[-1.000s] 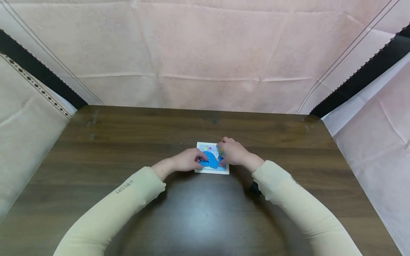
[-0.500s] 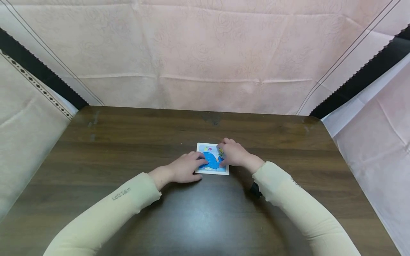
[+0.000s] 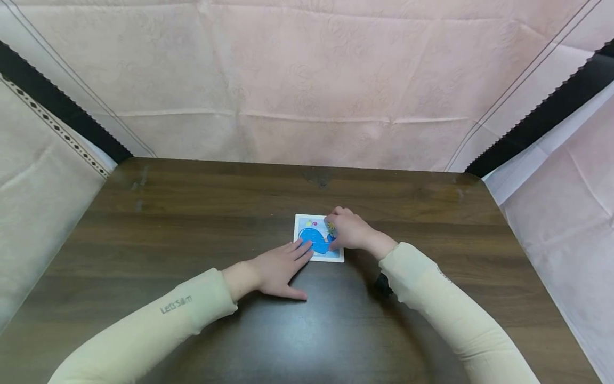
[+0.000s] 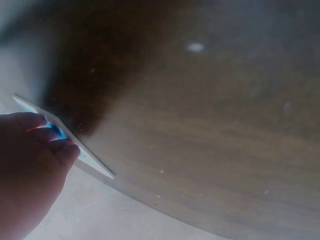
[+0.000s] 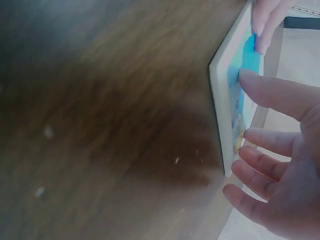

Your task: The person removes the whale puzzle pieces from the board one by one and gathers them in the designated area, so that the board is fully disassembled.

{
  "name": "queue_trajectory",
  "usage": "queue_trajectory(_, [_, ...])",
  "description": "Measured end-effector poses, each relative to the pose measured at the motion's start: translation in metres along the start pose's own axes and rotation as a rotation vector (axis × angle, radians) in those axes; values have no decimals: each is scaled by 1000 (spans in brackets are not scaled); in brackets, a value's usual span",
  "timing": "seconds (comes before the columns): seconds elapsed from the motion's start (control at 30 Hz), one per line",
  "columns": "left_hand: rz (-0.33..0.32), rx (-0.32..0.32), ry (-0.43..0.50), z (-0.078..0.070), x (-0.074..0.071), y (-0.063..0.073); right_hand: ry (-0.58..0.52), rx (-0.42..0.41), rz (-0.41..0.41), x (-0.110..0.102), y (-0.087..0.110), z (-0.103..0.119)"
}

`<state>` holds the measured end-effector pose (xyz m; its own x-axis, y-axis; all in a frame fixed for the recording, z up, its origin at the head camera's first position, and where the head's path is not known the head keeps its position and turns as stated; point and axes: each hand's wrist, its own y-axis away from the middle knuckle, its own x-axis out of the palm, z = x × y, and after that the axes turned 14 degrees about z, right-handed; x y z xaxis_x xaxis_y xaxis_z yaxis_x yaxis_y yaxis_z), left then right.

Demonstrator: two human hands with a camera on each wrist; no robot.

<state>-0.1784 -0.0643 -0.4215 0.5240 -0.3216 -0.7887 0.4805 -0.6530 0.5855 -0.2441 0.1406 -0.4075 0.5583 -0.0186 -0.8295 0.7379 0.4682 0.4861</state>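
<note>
A small square picture board with a white rim and a blue whale lies flat on the table. My left hand reaches over its near left corner, fingers straight and spread, thumb out over the tabletop. In the left wrist view those fingers overlap the board's edge. At the right side, my right hand rests its thumb and fingertips on the picture, set well apart around the whale's tail. The right wrist view shows its thumb on the blue part and the other fingers lightly bent near the rim.
The brown wooden table extends around the board on all sides. Pale cloth hangs behind its far edge, with black strips at the sides. A small black object shows under the right sleeve.
My left hand has drawn back from the whale toward the near left corner, its fingers straightening and its thumb leaving the board. The right hand and the board have stayed put.
</note>
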Motion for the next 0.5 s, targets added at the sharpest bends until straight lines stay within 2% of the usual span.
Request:
queue_trajectory(0.13, [17,-12,-6,-3,-3,-1,-42,33,-9,-2,-1,0])
queue_trajectory(0.33, [34,-24,9,-5,-5,0,-49,107,-68,-4,2,-9])
queue_trajectory(0.5, [44,-28,8,-3,-6,-1,-94,116,-87,-1,3,-17])
